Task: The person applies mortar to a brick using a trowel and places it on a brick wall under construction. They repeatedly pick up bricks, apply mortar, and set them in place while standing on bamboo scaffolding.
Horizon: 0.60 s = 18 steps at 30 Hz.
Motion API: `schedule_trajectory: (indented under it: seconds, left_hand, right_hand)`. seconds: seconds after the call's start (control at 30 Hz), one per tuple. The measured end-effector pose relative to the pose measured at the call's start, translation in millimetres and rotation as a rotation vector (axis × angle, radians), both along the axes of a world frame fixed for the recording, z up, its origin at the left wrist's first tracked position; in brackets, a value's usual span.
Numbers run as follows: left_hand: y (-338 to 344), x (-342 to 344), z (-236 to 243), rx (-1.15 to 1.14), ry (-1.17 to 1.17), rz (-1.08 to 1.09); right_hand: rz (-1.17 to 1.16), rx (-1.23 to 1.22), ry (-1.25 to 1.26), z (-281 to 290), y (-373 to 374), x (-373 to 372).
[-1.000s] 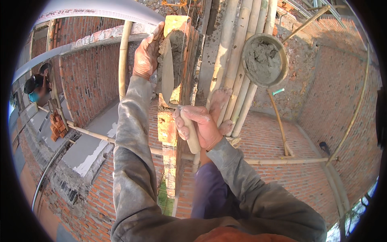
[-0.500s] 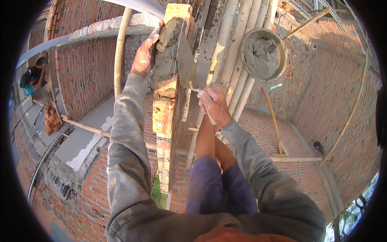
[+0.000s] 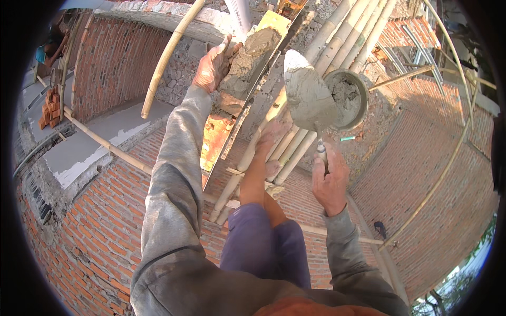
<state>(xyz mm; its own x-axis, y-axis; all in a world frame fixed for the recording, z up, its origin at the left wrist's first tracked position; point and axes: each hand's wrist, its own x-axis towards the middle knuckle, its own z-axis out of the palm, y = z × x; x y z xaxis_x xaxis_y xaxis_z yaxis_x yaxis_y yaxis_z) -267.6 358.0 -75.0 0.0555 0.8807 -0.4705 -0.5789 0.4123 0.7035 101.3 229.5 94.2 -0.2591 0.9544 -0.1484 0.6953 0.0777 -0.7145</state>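
Observation:
My left hand [image 3: 212,66] rests against the left side of the brick wall [image 3: 216,138], its fingers apart beside the bed of wet grey mortar [image 3: 254,57] on top. It holds nothing that I can see. In my right hand [image 3: 331,178] is the handle of a pointed trowel [image 3: 305,89], gripped in closed fingers. The broad blade, coated with grey mortar, hangs to the right of the wall and overlaps the near left of a round bucket [image 3: 362,105] in this view. Wet mortar [image 3: 345,96] lies inside the bucket.
Bamboo poles [image 3: 295,147] run alongside the wall beneath my bare feet. An upright bamboo pole [image 3: 171,58] stands left of my left hand. A pale pipe [image 3: 239,15] rises at the wall's far end. Stacked bricks [image 3: 51,108] and another person [image 3: 50,50] are at far left.
My right hand has drawn the trowel off the mortar bed and moved right, toward the bucket. My left hand stays by the wall, its fingers now more spread. The view has turned.

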Motion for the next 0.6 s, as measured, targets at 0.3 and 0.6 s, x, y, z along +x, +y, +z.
schedule_trajectory:
  seconds: [0.3,0.6]
  left_hand:
    - [-74,-5,2,-0.127,-0.048,0.271]
    - [-90,-36,-23,-0.119,-0.215,0.225]
  right_hand:
    - [0.854,0.886,-0.882,31,254,-137]
    - [1.260,0.578,-0.781,22,137,-180]
